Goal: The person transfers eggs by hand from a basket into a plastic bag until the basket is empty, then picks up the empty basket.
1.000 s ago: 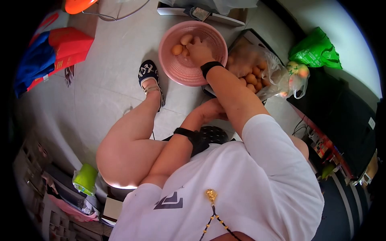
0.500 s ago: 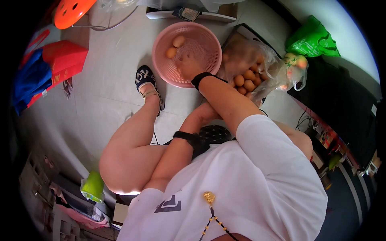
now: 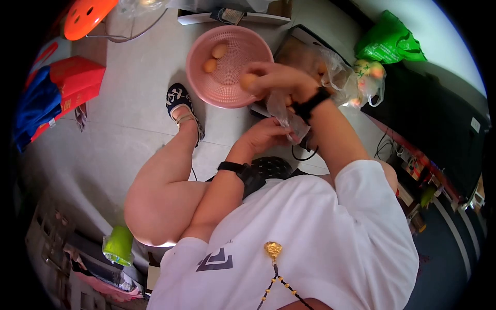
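My right hand [image 3: 284, 80] is over the right rim of a pink plastic basket [image 3: 194, 77], its fingers closed round a brown egg [image 3: 249, 81]. Two more eggs lie in the basket, one egg [image 3: 219, 50] just above the other egg [image 3: 209, 65]. With my left hand [image 3: 264, 134] I pinch the near edge of a clear plastic bag [image 3: 295, 125]. The bag reaches into a dark-edged box to the right of the basket. Most of the eggs inside the bag are hidden behind my right hand and wrist.
A green bag [image 3: 392, 39] and a clear bag of round fruit [image 3: 372, 77] stand at the upper right. To the left is a red bag [image 3: 80, 77] with blue cloth. An orange stool seat [image 3: 88, 18] is at the upper left. My shoe [image 3: 181, 103] rests near the basket.
My right hand has risen from inside the basket and moved right, now with an egg in its fingers. My left hand, earlier partly hidden under my right arm, shows gripping the bag edge.
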Available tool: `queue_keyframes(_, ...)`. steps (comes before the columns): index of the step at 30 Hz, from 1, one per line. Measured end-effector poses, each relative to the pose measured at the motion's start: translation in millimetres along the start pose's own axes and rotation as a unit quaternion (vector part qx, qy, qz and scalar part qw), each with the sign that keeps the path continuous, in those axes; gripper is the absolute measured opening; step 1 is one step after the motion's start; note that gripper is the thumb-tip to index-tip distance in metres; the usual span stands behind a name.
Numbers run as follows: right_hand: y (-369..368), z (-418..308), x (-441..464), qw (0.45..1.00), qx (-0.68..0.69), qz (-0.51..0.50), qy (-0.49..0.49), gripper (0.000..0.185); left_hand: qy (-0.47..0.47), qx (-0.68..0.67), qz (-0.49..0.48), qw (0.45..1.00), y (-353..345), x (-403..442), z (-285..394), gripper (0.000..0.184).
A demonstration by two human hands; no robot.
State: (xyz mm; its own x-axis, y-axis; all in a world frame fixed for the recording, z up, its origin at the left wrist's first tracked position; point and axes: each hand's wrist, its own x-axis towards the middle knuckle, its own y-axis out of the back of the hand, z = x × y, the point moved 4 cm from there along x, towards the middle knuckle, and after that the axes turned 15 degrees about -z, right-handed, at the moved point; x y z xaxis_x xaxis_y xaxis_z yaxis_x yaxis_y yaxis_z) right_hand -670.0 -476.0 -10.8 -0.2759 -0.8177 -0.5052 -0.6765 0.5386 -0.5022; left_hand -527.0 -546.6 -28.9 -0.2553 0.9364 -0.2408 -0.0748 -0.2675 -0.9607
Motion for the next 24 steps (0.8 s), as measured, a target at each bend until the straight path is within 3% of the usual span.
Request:
queue_keyframes(3, 11.4, 2.3, -73.7, 0.989, 0.071, 0.018, 0.129, 0.042, -0.041, -0.040, -0.024, 0.998, -1.7, 0.1, -0.1, 0.022)
queue_keyframes(4, 12.4, 7.5, -93.7, 0.989, 0.068, 0.022, 0.130, 0.042, -0.057, -0.057, -0.031, 0.996, 0.1, 1.1, -2.0, 0.020)
queue_keyframes(6, 19.6, 26.5, -127.7, 0.977, 0.124, 0.155, 0.082, 0.044, -0.065, -0.066, -0.033, 0.995, 1.3, 1.6, -4.7, 0.018)
queue_keyframes(7, 23.4, 34.4, -132.8, 0.976, 0.122, 0.157, 0.084, 0.044, -0.075, -0.078, -0.031, 0.994, 1.9, 1.5, -4.4, 0.017)
queue_keyframes(9, 38.1, 63.6, -140.9, 0.961, 0.029, 0.268, -0.058, 0.041, -0.094, -0.086, -0.043, 0.991, 1.0, 1.6, -5.2, 0.016)
queue_keyframes(10, 34.8, 74.5, -135.0, 0.961, 0.031, 0.270, -0.056, 0.041, -0.113, -0.096, -0.053, 0.987, -0.6, 1.1, -5.1, 0.016)
queue_keyframes(12, 30.6, 78.4, -114.4, 0.903, -0.254, 0.345, -0.009, 0.041, -0.113, -0.094, -0.057, 0.988, -2.7, 1.2, -4.9, 0.016)
queue_keyframes(13, 27.8, 83.2, -104.0, 0.903, -0.253, 0.347, -0.007, 0.041, -0.116, -0.094, -0.059, 0.987, -3.4, 0.9, -4.2, 0.016)
queue_keyframes(15, 14.3, 82.4, -81.8, 0.779, -0.550, 0.297, -0.048, 0.033, -0.115, -0.087, -0.058, 0.988, -4.4, 1.0, -3.4, 0.016)
queue_keyframes(19, -4.8, 91.0, -63.7, 0.764, -0.572, 0.278, -0.110, 0.026, -0.102, -0.069, -0.055, 0.991, -2.3, 2.6, -0.9, 0.016)
queue_keyframes(21, -3.4, 100.2, -53.8, 0.694, -0.670, 0.237, -0.112, 0.024, -0.099, -0.069, -0.054, 0.991, -0.1, 3.1, -2.2, 0.016)
queue_keyframes(24, 2.2, 119.3, -45.8, 0.654, -0.718, 0.216, -0.103, 0.019, -0.094, -0.067, -0.054, 0.992, -0.6, 2.8, -2.6, 0.015)
